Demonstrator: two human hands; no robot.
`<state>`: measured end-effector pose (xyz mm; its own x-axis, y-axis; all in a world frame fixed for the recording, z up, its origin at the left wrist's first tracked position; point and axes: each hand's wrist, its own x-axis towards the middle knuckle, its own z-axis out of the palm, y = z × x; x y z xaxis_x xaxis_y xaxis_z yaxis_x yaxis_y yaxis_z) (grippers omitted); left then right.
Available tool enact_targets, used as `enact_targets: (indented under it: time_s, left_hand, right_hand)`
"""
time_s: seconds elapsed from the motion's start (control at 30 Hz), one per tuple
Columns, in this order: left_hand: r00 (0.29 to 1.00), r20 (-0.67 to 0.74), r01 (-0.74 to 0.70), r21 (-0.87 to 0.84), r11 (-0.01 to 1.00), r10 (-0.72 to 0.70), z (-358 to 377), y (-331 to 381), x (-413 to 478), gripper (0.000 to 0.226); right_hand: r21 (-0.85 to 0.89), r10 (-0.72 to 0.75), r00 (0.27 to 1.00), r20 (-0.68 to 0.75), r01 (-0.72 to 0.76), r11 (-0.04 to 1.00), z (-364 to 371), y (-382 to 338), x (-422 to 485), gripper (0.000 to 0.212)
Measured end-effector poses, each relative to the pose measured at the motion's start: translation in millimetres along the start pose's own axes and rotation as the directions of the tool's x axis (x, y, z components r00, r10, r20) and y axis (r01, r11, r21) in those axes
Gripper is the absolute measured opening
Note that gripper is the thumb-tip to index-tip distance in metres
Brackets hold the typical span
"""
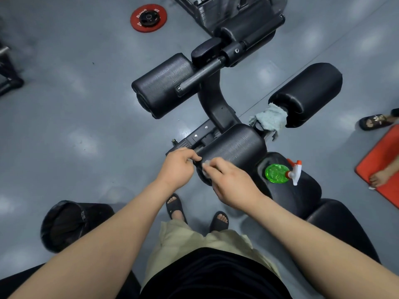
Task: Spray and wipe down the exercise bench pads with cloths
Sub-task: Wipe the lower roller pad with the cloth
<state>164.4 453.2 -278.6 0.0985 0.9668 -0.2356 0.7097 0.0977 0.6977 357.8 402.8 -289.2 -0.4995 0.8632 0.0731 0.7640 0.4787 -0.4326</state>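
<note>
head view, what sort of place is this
Most likely a gym. A black padded bench with roller-shaped pads fills the middle, a red weight plate lies flat behind it, and a red mat shows at the right edge.

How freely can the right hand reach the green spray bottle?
Probably yes: the spray bottle sits on the seat pad beside the right hand, nothing between, though it holds a cloth.

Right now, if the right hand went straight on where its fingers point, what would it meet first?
Probably the left hand, close ahead of the right hand at the end of the roller pad; depth is unclear.
</note>
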Motion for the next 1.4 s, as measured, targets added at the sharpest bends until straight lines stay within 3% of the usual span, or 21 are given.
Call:
enact_targets:
  time_s: [0.1, 0.33, 0.43, 0.57, 0.67, 0.8, 0.87, 0.93, 1.0, 1.07, 1.13, 1.27, 1.4]
  left_hand:
    - [1.0, 0.003, -0.02, -0.019, 1.0, 0.02, 2.5, 0.7, -5.4, 0.047]
    - [0.99, 0.027, -0.14, 0.009, 0.99, 0.14, 2.2, 9.8, -19.6, 0.052]
    - [0.99, 0.023, -0.143, 0.044, 0.989, 0.142, 1.8, 13.5, -20.7, 0.051]
    - [0.983, 0.05, -0.183, 0.115, 0.976, 0.179, 1.5, 16.0, -18.3, 0.046]
    - [0.982, 0.06, -0.183, 0.125, 0.975, 0.177, 0.1, 19.1, -17.6, 0.044]
    - [0.981, 0.064, -0.187, 0.103, 0.977, 0.181, -0.5, 18.7, -18.4, 0.043]
    - [0.979, 0.079, -0.192, 0.052, 0.98, 0.188, -1.8, 16.9, -16.8, 0.042]
    - [0.98, 0.062, -0.187, 0.004, 0.982, 0.187, -2.3, 13.7, -11.8, 0.042]
    - [0.982, 0.049, -0.185, 0.021, 0.982, 0.184, -0.9, 11.4, -6.7, 0.043]
    - [0.985, 0.063, -0.161, 0.053, 0.986, 0.157, 1.3, 10.0, -3.0, 0.044]
    - [0.99, 0.085, -0.122, 0.064, 0.99, 0.116, 2.0, 9.3, 0.5, 0.044]
    - [0.989, 0.111, -0.103, 0.085, 0.991, 0.093, 1.9, 12.6, 4.9, 0.041]
    - [0.991, 0.09, -0.104, 0.098, 0.99, 0.095, 2.1, 13.0, 3.8, 0.04]
  right_hand:
    - [-0.035, 0.014, 0.999, -0.037, -0.015, 0.999, -13.7, 20.9, 0.3, 0.044]
    - [0.049, 0.359, 0.893, -0.27, -0.36, 0.932, -31.6, 68.9, 6.7, 0.039]
    - [0.042, 0.28, 0.92, -0.276, -0.28, 0.959, -19.6, 50.2, 5.7, 0.042]
    - [-0.003, 0.052, 0.996, -0.074, -0.052, 0.999, -8.8, 30.9, -5.6, 0.047]
    - [-0.018, 0.171, 0.972, -0.162, -0.176, 0.984, -23.7, 51.6, 4.3, 0.043]
    - [-0.01, 0.448, 0.855, -0.259, -0.467, 0.884, -39.8, 78.5, 23.1, 0.036]
    - [0.0, 0.433, 0.866, -0.249, -0.447, 0.894, -35.3, 67.4, 26.1, 0.034]
    - [-0.017, 0.306, 0.929, -0.21, -0.316, 0.949, -24.5, 47.5, 21.4, 0.039]
    - [-0.032, 0.181, 0.972, -0.15, -0.188, 0.982, -16.6, 31.8, 12.2, 0.043]
    - [-0.037, 0.143, 0.98, -0.136, -0.15, 0.988, -19.9, 32.4, 9.3, 0.041]
    - [-0.047, 0.207, 0.962, -0.176, -0.218, 0.975, -28.2, 48.2, 13.1, 0.037]
    - [0.051, 0.448, 0.849, -0.282, -0.453, 0.89, -38.9, 89.8, 19.7, 0.038]
    - [0.181, 0.48, 0.822, -0.307, -0.445, 0.877, -34.0, 90.0, 0.0, 0.039]
